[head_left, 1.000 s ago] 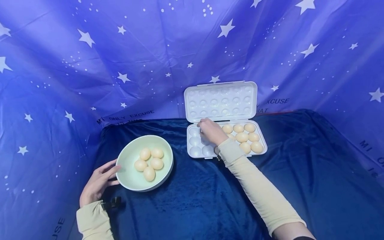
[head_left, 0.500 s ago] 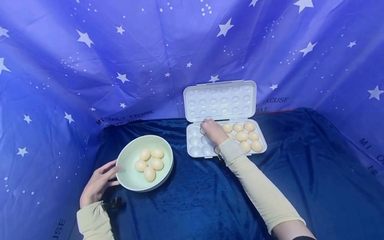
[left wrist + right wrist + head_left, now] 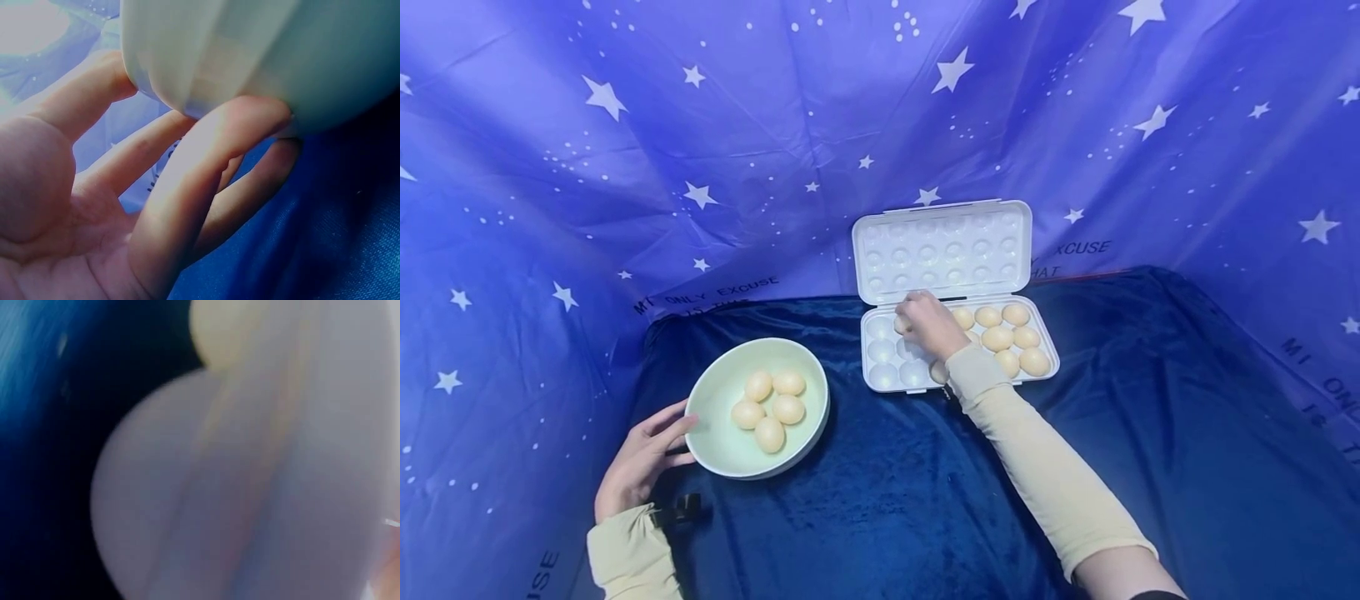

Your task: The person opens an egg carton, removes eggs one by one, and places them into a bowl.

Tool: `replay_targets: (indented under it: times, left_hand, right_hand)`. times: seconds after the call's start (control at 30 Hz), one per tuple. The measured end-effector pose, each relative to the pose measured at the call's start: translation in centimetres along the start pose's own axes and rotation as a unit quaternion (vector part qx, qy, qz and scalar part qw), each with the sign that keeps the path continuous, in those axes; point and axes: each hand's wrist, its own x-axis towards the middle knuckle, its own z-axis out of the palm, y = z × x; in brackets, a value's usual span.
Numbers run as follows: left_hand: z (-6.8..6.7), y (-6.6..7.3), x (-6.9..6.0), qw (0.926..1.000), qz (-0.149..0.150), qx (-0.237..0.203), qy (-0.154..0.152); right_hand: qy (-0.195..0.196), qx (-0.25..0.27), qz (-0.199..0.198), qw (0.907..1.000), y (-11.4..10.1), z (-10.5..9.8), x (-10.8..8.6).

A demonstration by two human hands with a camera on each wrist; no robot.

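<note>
Pale egg [image 3: 901, 325], seemingly within open carton [image 3: 942, 267]

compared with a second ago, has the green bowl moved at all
No, not visibly: against the curtain lettering, the bowl sits where it did, and its gap to the egg box looks unchanged. Only the camera's view shifted slightly.

Head view from above, forward and down over hands [image 3: 635, 461] and bowl [image 3: 717, 437]; wrist views close, left sharing the bowl.

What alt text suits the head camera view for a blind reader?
A person's right-hand grip holds an egg at an open, partly filled white egg box, while the left-hand grip holds a pale green bowl with five eggs. Dark blue cloth lies beneath, starry curtain behind.
</note>
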Motion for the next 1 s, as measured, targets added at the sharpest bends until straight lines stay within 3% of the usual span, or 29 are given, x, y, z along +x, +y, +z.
replay_targets:
  times: [0.27,0.47,0.77,1.0]
  left_hand:
    - [-0.1,0.0,-0.2,1.0,0.005,-0.008,-0.002]
    - [0.0,0.0,-0.1,0.9998,0.011,-0.012,-0.007]
    - [0.0,0.1,-0.3,0.9999,0.011,-0.004,-0.002]
    - [0.2,0.2,-0.3,0.9999,0.013,-0.001,0.0]
  right_hand:
    - [0.066,0.042,-0.01,0.9969,-2.1,-1.3,0.1]
    - [0.094,0.041,-0.054,0.9933,-5.1,-2.3,0.4]
    - [0.097,0.063,-0.104,0.9878,-10.1,-3.2,0.5]
    - [0.094,0.081,-0.116,0.9854,-12.7,-2.2,0.4]
